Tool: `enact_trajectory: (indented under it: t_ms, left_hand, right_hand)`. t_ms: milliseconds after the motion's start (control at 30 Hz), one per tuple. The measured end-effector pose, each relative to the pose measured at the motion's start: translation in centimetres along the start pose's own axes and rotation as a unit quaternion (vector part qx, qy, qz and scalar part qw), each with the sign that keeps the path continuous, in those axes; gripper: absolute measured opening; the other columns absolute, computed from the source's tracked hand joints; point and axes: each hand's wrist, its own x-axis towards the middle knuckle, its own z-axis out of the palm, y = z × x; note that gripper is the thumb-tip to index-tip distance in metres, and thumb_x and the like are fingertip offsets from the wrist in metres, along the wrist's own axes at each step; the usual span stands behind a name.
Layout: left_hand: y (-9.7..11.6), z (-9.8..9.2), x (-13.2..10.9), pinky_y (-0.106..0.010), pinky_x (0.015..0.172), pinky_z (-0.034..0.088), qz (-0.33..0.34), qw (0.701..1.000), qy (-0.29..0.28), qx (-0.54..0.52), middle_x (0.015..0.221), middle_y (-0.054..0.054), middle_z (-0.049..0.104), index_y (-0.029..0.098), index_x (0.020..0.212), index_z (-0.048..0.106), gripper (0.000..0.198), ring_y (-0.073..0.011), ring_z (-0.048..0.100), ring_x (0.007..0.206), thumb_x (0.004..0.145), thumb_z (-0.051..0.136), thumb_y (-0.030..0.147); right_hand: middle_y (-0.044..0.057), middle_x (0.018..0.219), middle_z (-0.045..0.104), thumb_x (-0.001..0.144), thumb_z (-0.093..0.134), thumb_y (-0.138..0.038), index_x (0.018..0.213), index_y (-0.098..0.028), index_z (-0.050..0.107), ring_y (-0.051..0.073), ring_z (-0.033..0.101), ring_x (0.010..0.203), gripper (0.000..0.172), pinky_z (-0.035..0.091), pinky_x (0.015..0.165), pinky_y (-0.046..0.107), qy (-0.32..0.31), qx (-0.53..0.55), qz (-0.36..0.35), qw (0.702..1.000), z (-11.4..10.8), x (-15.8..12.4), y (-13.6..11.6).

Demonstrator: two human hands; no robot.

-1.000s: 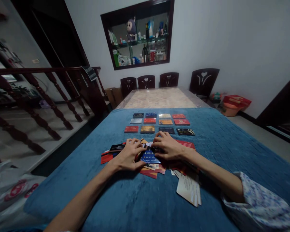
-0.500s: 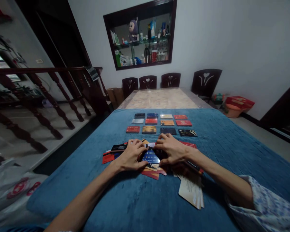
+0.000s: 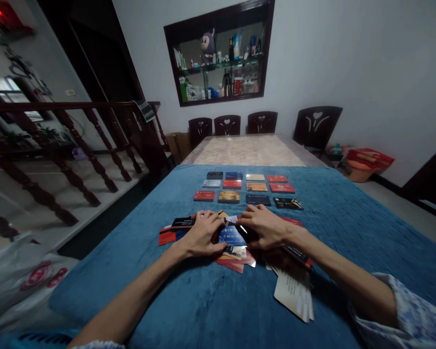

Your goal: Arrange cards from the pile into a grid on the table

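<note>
My left hand [image 3: 202, 235] lies over a loose pile of bank-style cards, fingers bent and thumb set by the left edge of a blue card [image 3: 232, 236]. Opposite it, my right hand [image 3: 268, 229] curls over the pile's right side, gripping a dark card [image 3: 244, 231] that catches the light. The undersides of both hands' fingers are hidden. A black card [image 3: 183, 222] and a red card [image 3: 167, 236] stick out on the left. Pale cards [image 3: 293, 293] fan toward me below my right wrist, and reddish cards [image 3: 230, 264] show below the blue one.
Beyond my hands, card stacks stand in three rows, among them a gold stack [image 3: 228, 197] and a black stack [image 3: 288, 203]. A blue cloth [image 3: 160, 295] covers the near table. Chairs [image 3: 262, 122] line the far end. White plastic bags [image 3: 25, 286] are at left.
The view has shifted slightly, so everything sits a little further right. The dark card by my right fingers has tilted and now shows a bright glint. My hands stay over the pile.
</note>
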Motion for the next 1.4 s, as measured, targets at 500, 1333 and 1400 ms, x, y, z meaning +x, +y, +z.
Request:
enact_trajectory:
  t_ms: [500,1333,1400]
  left_hand:
    - [0.1,0.0,-0.1,-0.049,0.098,0.029,-0.006,1.0,0.008,-0.024,0.116,-0.011,0.06,0.02,0.125,0.056,0.054,-0.0281,0.048,0.109,0.077,0.068,0.042]
    - [0.1,-1.3,1.9,-0.054,0.098,0.03,-0.045,0.999,0.009,0.011,0.117,-0.012,0.058,0.019,0.12,0.055,0.042,-0.0306,0.048,0.111,0.079,0.063,0.026]
    - [-0.1,-1.6,2.5,-0.056,0.098,0.031,-0.042,0.999,0.006,0.024,0.118,-0.012,0.058,0.019,0.119,0.055,0.041,-0.0311,0.047,0.112,0.079,0.062,0.026]
  right_hand:
    - [0.013,0.106,0.064,0.073,0.066,-0.039,0.118,-0.017,0.064,0.03,0.05,0.1,0.051,0.036,0.078,0.039,0.015,0.011,0.002,1.0,-1.0,-0.4,0.5]
    - [0.014,0.114,0.062,0.075,0.071,-0.045,0.12,-0.019,0.062,0.032,0.049,0.107,0.053,0.04,0.083,0.044,0.041,0.012,0.077,0.996,-1.4,-0.1,0.8]
    - [0.013,0.115,0.062,0.077,0.069,-0.046,0.121,-0.02,0.062,0.032,0.049,0.108,0.051,0.041,0.084,0.045,0.049,0.006,0.084,0.995,-1.4,0.2,1.0]
